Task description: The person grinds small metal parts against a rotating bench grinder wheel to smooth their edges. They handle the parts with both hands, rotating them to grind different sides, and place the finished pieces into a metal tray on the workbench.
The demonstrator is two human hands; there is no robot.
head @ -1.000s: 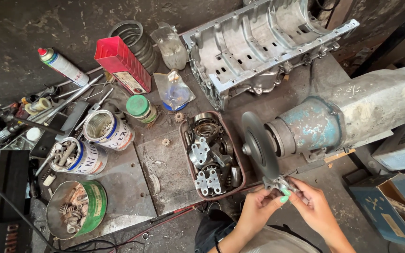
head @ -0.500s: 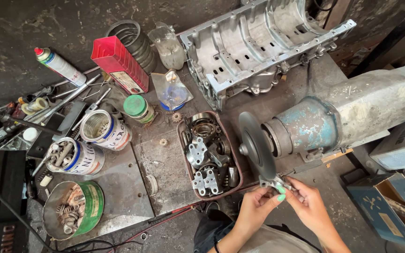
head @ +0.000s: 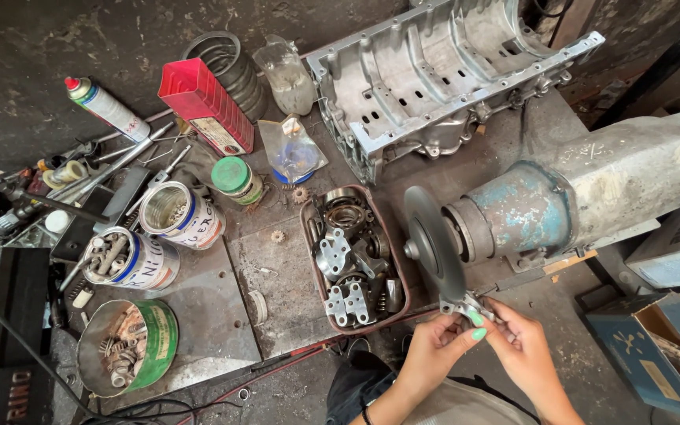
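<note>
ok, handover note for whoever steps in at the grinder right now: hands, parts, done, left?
Left hand: fingertips pinch a small metal bracket, held at the lower edge of the grinding disc.
Right hand: grip on the same bracket from the other side.
Parts: similar brackets, bearings and rings lie in the brown tray left of the disc. Bench grinder motor sits to the right, aluminium engine casing behind.
Done: one bracket is out and at the wheel; cannot tell how far it is ground, or if the disc spins.
Left: brackets in the tray look untouched.
</note>
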